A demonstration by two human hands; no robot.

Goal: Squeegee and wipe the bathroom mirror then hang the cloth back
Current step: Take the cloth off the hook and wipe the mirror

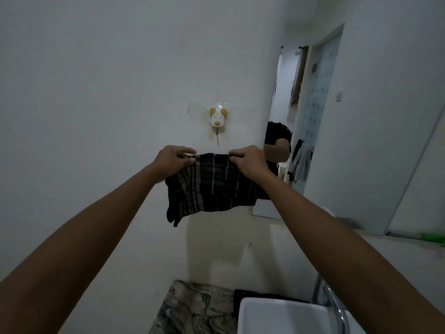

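A dark striped cloth hangs spread between both hands in front of the white wall. My left hand pinches its upper left corner and my right hand pinches its upper right edge. Just above the cloth's top edge a white and yellow dog-shaped wall hook is stuck to the wall, its metal hook pointing down between my hands. The bathroom mirror is on the wall to the right, partly behind my right forearm.
A white sink with a chrome tap sits at the bottom right on a marbled countertop. A green object lies on the ledge at the far right. A dark item lies behind the sink.
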